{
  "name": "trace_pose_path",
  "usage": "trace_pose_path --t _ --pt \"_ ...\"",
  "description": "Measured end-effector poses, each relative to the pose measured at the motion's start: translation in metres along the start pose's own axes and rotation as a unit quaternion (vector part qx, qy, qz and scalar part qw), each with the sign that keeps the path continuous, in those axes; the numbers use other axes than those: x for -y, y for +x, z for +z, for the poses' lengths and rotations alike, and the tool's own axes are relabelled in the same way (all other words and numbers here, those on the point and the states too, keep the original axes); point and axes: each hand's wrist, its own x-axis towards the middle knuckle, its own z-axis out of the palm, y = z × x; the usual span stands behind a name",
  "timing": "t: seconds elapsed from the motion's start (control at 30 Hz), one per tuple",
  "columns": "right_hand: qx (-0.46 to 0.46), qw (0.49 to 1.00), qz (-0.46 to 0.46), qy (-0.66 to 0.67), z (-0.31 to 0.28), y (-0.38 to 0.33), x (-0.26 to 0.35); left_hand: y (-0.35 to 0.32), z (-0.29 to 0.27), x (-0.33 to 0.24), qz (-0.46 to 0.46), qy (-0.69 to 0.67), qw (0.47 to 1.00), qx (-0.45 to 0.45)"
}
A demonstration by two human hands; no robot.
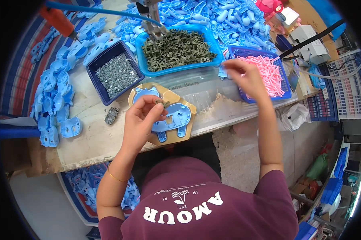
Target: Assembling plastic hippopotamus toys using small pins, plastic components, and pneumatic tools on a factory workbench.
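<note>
My left hand (142,116) is closed over the tan fixture (191,108), pinching a small olive-green plastic part (162,103) between thumb and fingers. Light-blue toy body shells (180,115) lie in the fixture's recesses, partly covered by that hand. Over at the right, my right hand (246,77) hovers by the near-left edge of a blue basket (285,82) of pink plastic sticks (266,72). Its fingers look partly bent and apart. A small blue piece (222,73) shows just below its fingertips; whether they touch is unclear.
A blue tray (219,60) heaped with olive-green parts and a dark-blue bin (93,76) of small metal pieces stand beyond the fixture. A metal tool head (154,30) hangs above the tray; an orange-handled tool (58,22) hangs left. Blue shells (54,94) pile up leftward.
</note>
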Motion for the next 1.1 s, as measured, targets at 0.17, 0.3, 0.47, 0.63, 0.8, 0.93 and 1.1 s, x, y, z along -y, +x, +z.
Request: trace_pose_path --t 0.17,0.3,0.47,0.63,0.8,0.93,1.1 --pt "-0.003 0.928 0.059 -0.368 -0.057 -0.003 -0.090 -0.002 0.000 0.001 -0.013 0.011 1.000 0.018" --pt "0.014 0.915 0.002 -0.404 -0.044 -0.002 -0.094 -0.004 0.004 0.006 -0.016 0.032 0.999 0.033" --pt "0.015 0.919 -0.027 -0.393 -0.054 0.000 -0.091 -0.003 0.001 0.007 -0.011 0.039 0.999 0.031" --pt "0.007 0.934 0.055 -0.354 -0.070 -0.002 -0.078 -0.005 -0.003 0.007 -0.019 0.066 0.997 0.024" --pt "0.039 0.996 0.068 -0.041 -0.063 -0.005 -0.050 -0.004 -0.004 0.006 -0.006 0.099 0.995 0.010" --pt "0.200 0.959 0.047 0.194 -0.029 -0.008 0.011 0.000 -0.002 0.004 -0.026 0.092 0.995 0.011" --pt "0.286 0.926 0.047 0.243 0.051 -0.027 0.078 -0.002 0.000 0.004 -0.030 0.095 0.995 0.001"
